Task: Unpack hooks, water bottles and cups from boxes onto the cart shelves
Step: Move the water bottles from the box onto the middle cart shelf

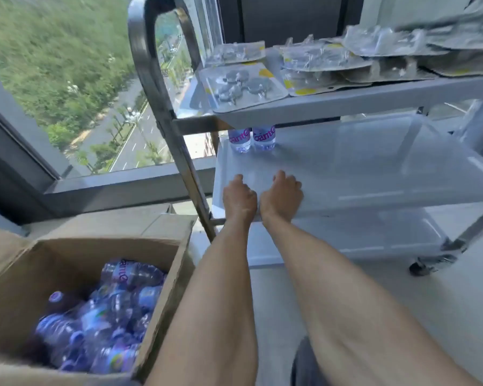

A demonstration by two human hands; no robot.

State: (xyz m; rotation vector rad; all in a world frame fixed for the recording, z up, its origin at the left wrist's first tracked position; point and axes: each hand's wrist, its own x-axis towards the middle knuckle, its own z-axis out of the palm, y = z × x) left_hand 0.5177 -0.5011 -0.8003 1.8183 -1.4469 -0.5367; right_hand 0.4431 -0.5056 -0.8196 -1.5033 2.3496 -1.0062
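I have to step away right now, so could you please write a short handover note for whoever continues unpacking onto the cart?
Left hand and right hand: both over the near edge of the middle shelf, fingers curled, holding nothing visible.
Done: hook packs spread on the top shelf; two water bottles stand at the middle shelf's back left corner.
Left: many bottles remain in the cardboard box on the floor, left of the cart. No cups in view.

I am reading pink lettering, seemingly "Gant", on the two bottles [251, 139] under the top shelf [346, 104], blurred box bottles [95, 324] lettering staying unreadable
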